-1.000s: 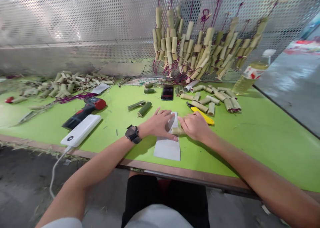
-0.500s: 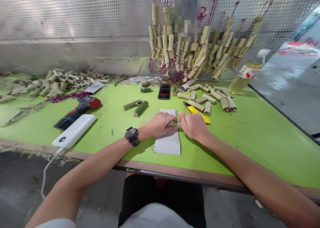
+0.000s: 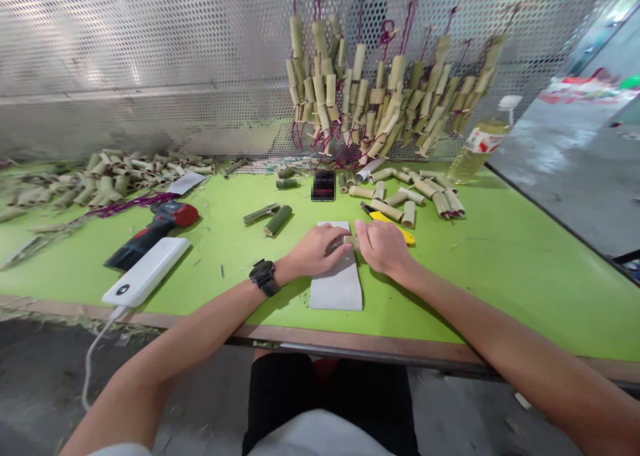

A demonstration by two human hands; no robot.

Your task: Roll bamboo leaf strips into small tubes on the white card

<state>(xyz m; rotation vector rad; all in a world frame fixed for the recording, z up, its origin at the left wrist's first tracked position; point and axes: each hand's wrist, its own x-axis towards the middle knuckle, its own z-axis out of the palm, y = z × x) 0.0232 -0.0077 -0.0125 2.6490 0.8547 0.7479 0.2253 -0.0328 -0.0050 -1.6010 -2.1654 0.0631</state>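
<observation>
Both hands meet over a pale grey sheet [image 3: 336, 288] lying on the green tabletop. A short bamboo tube [image 3: 351, 241] shows between them, lying crosswise above the sheet. My right hand [image 3: 384, 247] is closed around its right end. My left hand [image 3: 318, 249], with a black watch [image 3: 264, 276] on its wrist, curls its fingers and thumb at the tube's left end, which they partly hide. A yellow utility knife [image 3: 400, 231] lies just behind my right hand and is partly covered by it.
Cut bamboo pieces [image 3: 409, 213] lie behind the knife, with a bottle of yellow liquid [image 3: 477, 149] at the back right. A cordless drill [image 3: 155, 233] and a corded white power bank [image 3: 147, 271] lie left. Strung bamboo [image 3: 320, 89] hangs on the mesh wall; more bamboo [image 3: 107, 183] is heaped back left.
My left thumb now lies further out from the fingers, and more of the bamboo tube shows between the hands. The view has shifted slightly; the things on the table lie as before.
</observation>
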